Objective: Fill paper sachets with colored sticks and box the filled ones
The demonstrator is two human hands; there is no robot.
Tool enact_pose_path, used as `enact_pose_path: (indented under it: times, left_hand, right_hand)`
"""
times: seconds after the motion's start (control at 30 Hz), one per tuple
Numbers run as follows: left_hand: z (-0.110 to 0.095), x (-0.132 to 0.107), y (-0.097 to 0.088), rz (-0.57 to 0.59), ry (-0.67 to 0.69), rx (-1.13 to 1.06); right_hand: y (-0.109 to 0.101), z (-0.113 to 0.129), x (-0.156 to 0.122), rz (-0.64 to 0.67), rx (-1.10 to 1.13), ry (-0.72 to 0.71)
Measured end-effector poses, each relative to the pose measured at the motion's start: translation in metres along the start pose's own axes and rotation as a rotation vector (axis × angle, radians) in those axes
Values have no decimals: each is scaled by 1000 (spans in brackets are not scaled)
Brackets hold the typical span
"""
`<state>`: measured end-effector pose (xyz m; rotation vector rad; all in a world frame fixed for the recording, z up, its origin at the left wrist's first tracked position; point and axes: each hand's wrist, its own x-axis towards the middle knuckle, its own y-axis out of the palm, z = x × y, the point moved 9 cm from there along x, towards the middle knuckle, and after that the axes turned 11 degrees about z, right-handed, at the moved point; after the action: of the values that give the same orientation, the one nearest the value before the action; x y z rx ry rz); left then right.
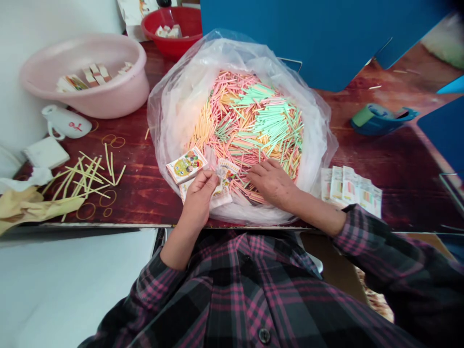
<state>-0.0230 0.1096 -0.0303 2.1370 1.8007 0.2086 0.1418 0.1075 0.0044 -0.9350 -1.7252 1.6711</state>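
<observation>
My left hand (203, 187) is closed, thumb pressed on a small printed paper packet (227, 171) at the front edge of a clear plastic bag (174, 104). Beside it, on the bag's rim, lies a stack of printed packets (186, 165) with a yellow cartoon design. My right hand (271, 182) rests palm down on the pile of thin coloured sticks (250, 130) in the bag. Its fingers are bent and slightly apart, touching the pink sticks; the thumb is hidden. The pile is pink, orange and mint green.
Left stand a pink basin (108, 99) with packets, a white mug (70, 123) on its side, and loose yellowish sticks (89, 176) among rubber bands. A red basin (174, 46) stands behind. Right are a blue tape dispenser (380, 123) and a row of filled packets (350, 186).
</observation>
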Motion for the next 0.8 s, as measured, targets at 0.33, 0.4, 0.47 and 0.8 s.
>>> enact_pose_path:
  times: [0.33, 0.4, 0.47, 0.8]
  left_hand:
    - [0, 0, 1, 8, 27, -30]
    - [-2, 0, 1, 3, 34, -15]
    - [-3, -1, 1, 1, 37, -7]
    - [-3, -1, 3, 10, 20, -35]
  right_hand:
    - [-4, 9, -23, 102, 77, -75]
    - [-4, 6, -15, 130, 56, -66]
    - [-3, 4, -8, 150, 20, -55]
    - [4, 12, -10, 82, -92, 47]
